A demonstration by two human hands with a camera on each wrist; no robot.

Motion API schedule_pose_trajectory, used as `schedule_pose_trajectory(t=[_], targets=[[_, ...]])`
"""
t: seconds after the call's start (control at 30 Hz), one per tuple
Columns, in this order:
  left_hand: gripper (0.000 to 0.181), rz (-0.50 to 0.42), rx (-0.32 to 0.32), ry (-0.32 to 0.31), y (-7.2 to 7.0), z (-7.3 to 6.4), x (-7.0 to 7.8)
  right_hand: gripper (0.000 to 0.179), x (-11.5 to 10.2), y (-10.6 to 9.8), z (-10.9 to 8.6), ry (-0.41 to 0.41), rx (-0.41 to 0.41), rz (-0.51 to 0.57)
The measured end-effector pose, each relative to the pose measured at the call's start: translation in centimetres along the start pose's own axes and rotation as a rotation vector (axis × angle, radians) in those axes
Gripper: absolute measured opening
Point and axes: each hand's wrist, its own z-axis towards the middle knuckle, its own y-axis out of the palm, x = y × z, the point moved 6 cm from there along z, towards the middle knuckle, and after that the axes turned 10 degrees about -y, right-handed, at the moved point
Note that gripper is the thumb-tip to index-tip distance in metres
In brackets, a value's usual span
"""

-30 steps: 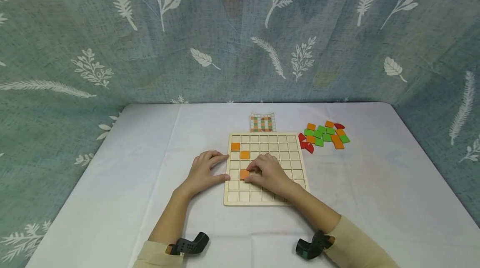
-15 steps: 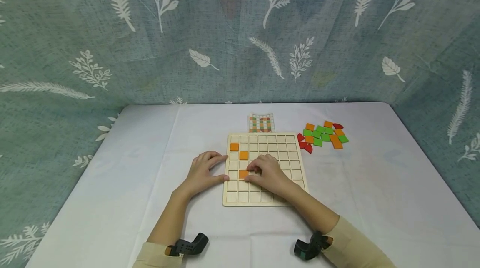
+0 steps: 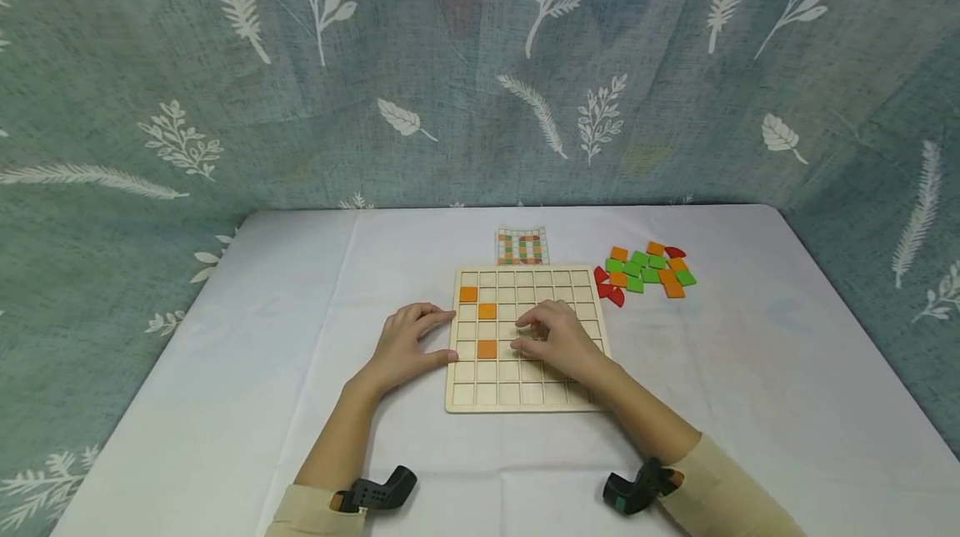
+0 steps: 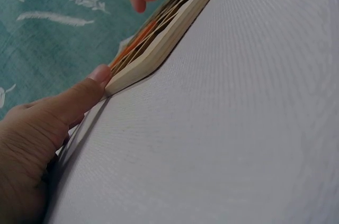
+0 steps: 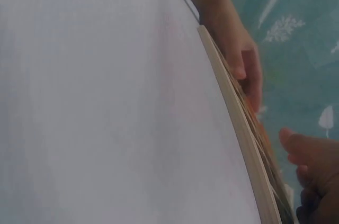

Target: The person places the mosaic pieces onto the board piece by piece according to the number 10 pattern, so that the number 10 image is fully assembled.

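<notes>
A wooden grid board [image 3: 466, 394] lies on the white table, with three orange square tiles in its cells. One orange tile [image 3: 468, 294] is near the top left corner, another orange tile [image 3: 487, 311] sits one row down and one column right, and a third orange tile [image 3: 487, 349] is lower in that same column. My left hand [image 3: 405, 345] touches the board's left edge with spread thumb and fingertips. Over the middle of the board is my right hand [image 3: 562, 341], just right of the lowest tile. Nothing shows between its slightly bent, parted thumb and fingers.
Behind the board lies a pattern card [image 3: 522, 246] printed with a coloured grid. A loose group of green tiles [image 3: 632, 268], orange tiles [image 3: 672, 283] and red rounded pieces [image 3: 616, 297] spreads beyond the board's right side. A leaf-patterned cloth [image 3: 480, 103] hangs behind the table.
My right hand has let go of the lowest orange tile and moved right, leaving it fully visible in its cell. The left hand stays at the board's edge.
</notes>
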Motion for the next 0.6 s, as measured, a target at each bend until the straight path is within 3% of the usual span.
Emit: schedule_pose_trajectory(t=[0.2, 0.6], targets=[[0.065, -0.011, -0.006, 0.009, 0.0, 0.0, 0.0, 0.027, 1.2, -2.1, -0.6, -0.003, 0.064, -0.043], [0.065, -0.001, -0.014, -0.013, 0.1, 0.1, -0.2, 0.03, 4.1, -6.7, -2.9, 0.107, 0.168, -0.133]])
